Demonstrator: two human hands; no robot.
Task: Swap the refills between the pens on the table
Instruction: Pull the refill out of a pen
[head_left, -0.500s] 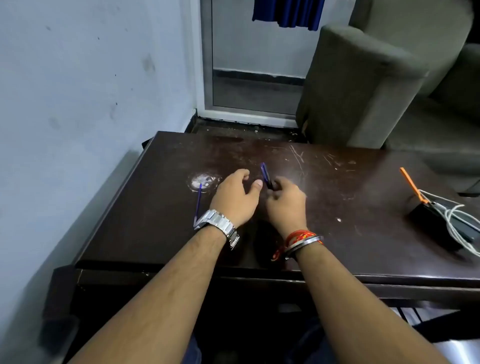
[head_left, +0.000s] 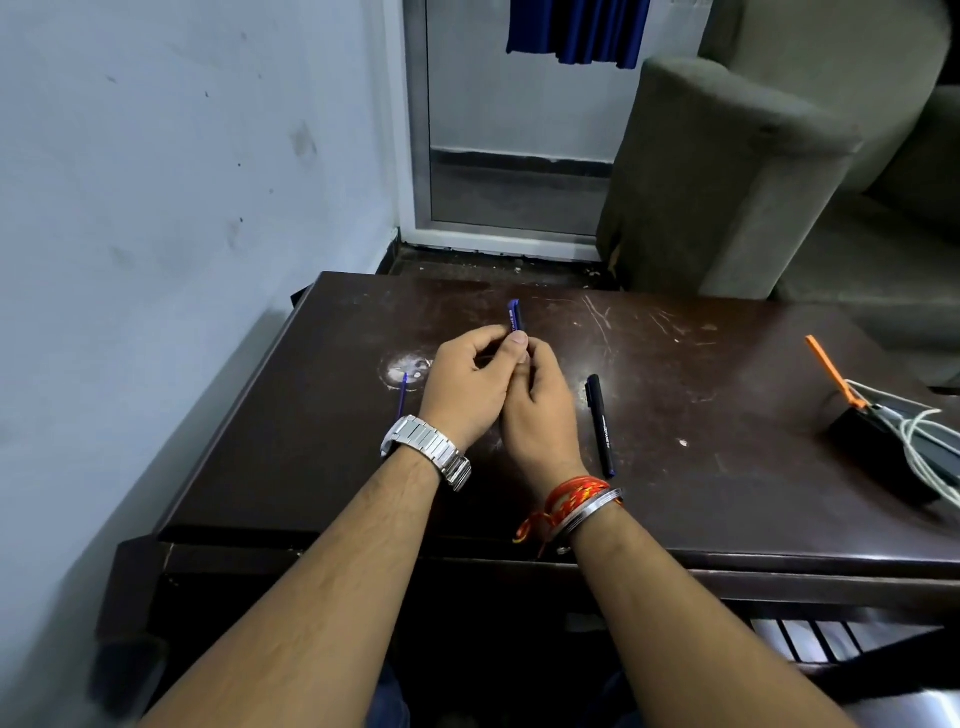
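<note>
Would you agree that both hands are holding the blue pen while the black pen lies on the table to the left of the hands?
Not quite: the head view shows the black pen lying to the right of the hands. Both the left hand and right hand do hold the blue pen.

Both hands, the left hand (head_left: 470, 395) and right hand (head_left: 540, 415), are occupying the middle of the dark wooden table (head_left: 701, 467), pressing together around a blue pen (head_left: 515, 316). A loose blue refill (head_left: 402, 396) is lying just left of the left wrist, narrowing passage there. A black pen (head_left: 601, 425) is lying just right of the right hand. Beyond it, bare tabletop is running clear to the right end, where a black box with white cables (head_left: 904, 457) and an orange tool (head_left: 831, 371) are blocking. The wall (head_left: 182, 208) is closing the left side; the grey sofa (head_left: 737, 176) is standing behind the far right edge.
</note>
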